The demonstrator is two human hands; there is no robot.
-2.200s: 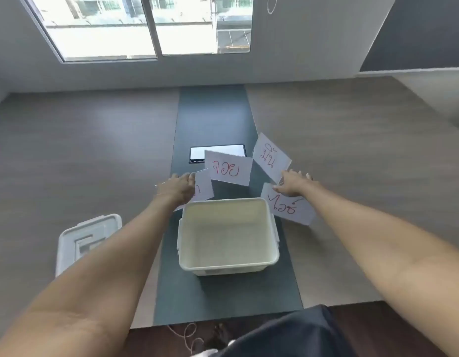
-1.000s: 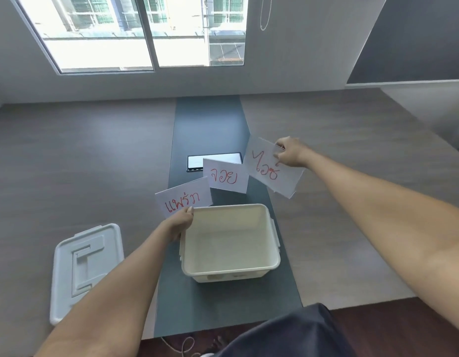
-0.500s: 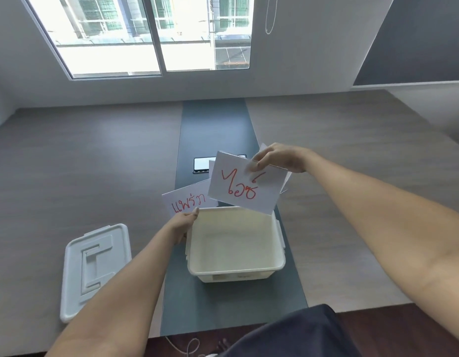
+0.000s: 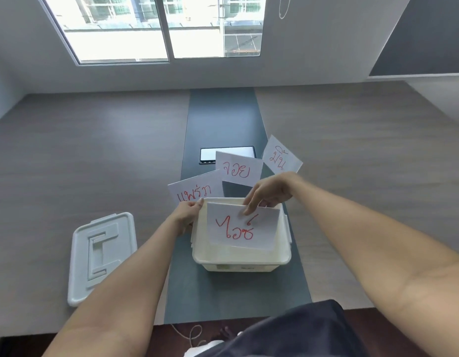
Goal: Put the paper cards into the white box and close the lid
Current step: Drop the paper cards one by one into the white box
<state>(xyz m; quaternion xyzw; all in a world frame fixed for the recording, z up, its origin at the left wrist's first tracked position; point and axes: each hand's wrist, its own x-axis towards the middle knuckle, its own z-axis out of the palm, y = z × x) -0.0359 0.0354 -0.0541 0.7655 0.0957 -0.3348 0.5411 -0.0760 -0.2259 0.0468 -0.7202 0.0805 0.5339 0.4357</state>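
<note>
The person is standing at the near edge of the counter [image 4: 68, 155], both bare arms reaching forward over the dark strip [image 4: 220, 112] that is running down its middle. The white box [image 4: 241, 261] is sitting open on that strip, right in front of them. The right hand [image 4: 271, 193] is hanging over the far rim of the box, its fingers [image 4: 249, 207] pinching the top edge of a paper card [image 4: 242, 229] with red handwriting; the card is standing tilted inside the box, its lower edge down near the bottom and its face turned toward the person. The left hand [image 4: 187, 213] is resting at the box's far left corner, fingers pressed onto the lower edge of a second card [image 4: 195, 189], which is lying just beyond the box and touching its rim. I cannot tell whether the thumb is under that card.

Two more red-lettered cards are waiting further back: one [image 4: 238, 168] is lying on the strip, overlapping the near edge of a dark tablet [image 4: 227, 153], and another [image 4: 281, 155] is lying angled to the right, partly off the strip onto the wood-grain surface. The lid [image 4: 102, 256] is lying flat on the counter well to the left of the box, apart from it, near the person's left forearm.
</note>
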